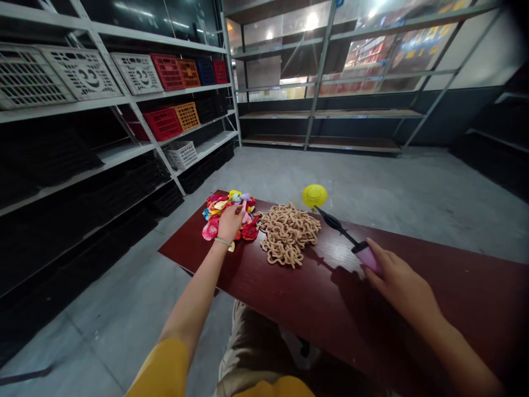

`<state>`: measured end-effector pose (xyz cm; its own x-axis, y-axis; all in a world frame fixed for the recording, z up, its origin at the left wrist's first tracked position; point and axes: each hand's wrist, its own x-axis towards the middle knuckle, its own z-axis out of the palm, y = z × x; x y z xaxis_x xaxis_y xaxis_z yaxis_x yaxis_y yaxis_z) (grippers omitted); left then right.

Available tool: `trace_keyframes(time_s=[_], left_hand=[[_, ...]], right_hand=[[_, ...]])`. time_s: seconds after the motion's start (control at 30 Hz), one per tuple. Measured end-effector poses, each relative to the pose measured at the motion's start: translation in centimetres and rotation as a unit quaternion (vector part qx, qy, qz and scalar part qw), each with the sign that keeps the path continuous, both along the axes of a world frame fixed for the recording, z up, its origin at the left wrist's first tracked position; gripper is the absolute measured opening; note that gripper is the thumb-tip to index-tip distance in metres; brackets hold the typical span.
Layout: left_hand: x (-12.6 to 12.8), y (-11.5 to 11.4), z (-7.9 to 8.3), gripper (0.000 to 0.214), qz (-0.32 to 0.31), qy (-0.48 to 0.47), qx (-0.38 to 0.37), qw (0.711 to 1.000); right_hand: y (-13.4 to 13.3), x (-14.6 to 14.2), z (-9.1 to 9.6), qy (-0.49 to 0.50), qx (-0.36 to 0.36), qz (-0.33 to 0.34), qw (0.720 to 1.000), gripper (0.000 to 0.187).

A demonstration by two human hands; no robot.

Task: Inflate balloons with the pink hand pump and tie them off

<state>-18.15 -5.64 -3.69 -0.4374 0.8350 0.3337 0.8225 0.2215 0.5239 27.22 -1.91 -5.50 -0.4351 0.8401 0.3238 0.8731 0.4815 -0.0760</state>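
Observation:
My left hand [229, 223] rests on a heap of deflated coloured balloons [229, 218], its fingers among the red, pink and yellow rubber. My right hand [397, 275] lies over a pink handle [367, 258] with a thin black nozzle [335, 225] that runs toward the far table edge. A small inflated yellow balloon [314, 196] sits just beyond the nozzle tip. Between my hands lies a mound of crinkled tan cords [287, 234], touching neither hand.
The dark red wooden table [430, 286] runs across in front of me, above a grey concrete floor [392, 182]. Metal shelving [136, 91] with white, red, orange and blue plastic crates stands to the left. Further metal shelving [318, 113] stands behind.

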Motion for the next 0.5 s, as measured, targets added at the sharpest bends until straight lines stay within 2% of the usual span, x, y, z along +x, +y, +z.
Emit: trace_keyframes(time_s=[0.03, 0.1, 0.23, 0.37, 0.5], left_hand=[[-0.1, 1.0, 0.3, 0.031, 0.006, 0.052, -0.042, 0.998], [-0.1, 2.8, 0.3, 0.03, 0.012, 0.081, -0.077, 0.994], [0.0, 4.7, -0.7, 0.032, 0.025, 0.091, -0.119, 0.988], [0.5, 4.6, -1.4, 0.028, 0.029, 0.091, -0.12, 0.988], [0.7, 3.4, -0.5, 0.028, 0.027, 0.082, -0.073, 0.994]], right_hand=[[0.1, -1.0, 0.3, 0.009, 0.005, 0.014, 1.0, 0.06], [0.4, -2.9, 0.6, 0.024, 0.008, 0.047, 0.999, 0.06], [0.6, -5.8, 0.7, 0.048, -0.004, 0.083, 0.995, 0.06], [0.5, -7.2, 0.7, 0.073, -0.021, 0.098, 0.992, 0.064], [0.5, -7.3, 0.6, 0.09, -0.037, 0.107, 0.989, 0.066]])
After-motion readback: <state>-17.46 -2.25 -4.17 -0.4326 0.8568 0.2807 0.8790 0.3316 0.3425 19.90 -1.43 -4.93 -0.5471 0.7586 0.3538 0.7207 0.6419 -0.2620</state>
